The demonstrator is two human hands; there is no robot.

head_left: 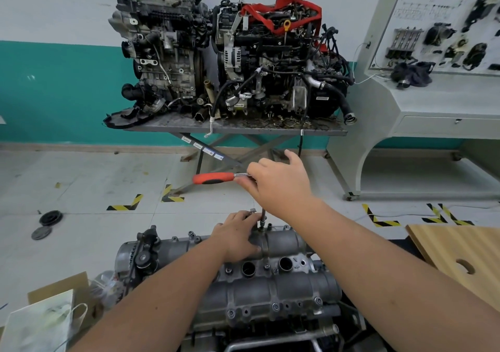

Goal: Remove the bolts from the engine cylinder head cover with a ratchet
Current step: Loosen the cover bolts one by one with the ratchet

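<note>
Two bare hands work over the cylinder head cover (270,278), a grey cast-alu part in the lower centre of the frame. Right hand (278,186), centre frame, grips the ratchet (216,178) near its head w/ fingers curled round the metal shank; the red-and-black handle sticks out to the left, roughly level. A thin extension bar (263,218) drops from under that hand straight down to a bolt at the cover's far edge, approx. upright. Left hand (238,239) rests on the cover's far rounded section, just left of the extension, fingers loosely spread & pressing the casting; a loose bolt (253,211) shows at its fingertips, can't tell if pinched or just touching. Two round spark plug wells (285,263) sit open in the cover's middle, and several bolts (275,306) remain seated along the near edge.

Upper centre: two full engines (230,54) stand side by side on a scissor-lift surface (243,128), the right one draped w/ a red strap (284,13). Upper right: a grey training board (446,27) w/ mounted parts. Floor has yellow-black hazard tape corners (125,204). Left, two dark round discs (46,223) lie on the floor. Lower left: cardboard & a paper bag (43,322). Right edge: a wood panel (460,251) w/ a cut-out hole.
</note>
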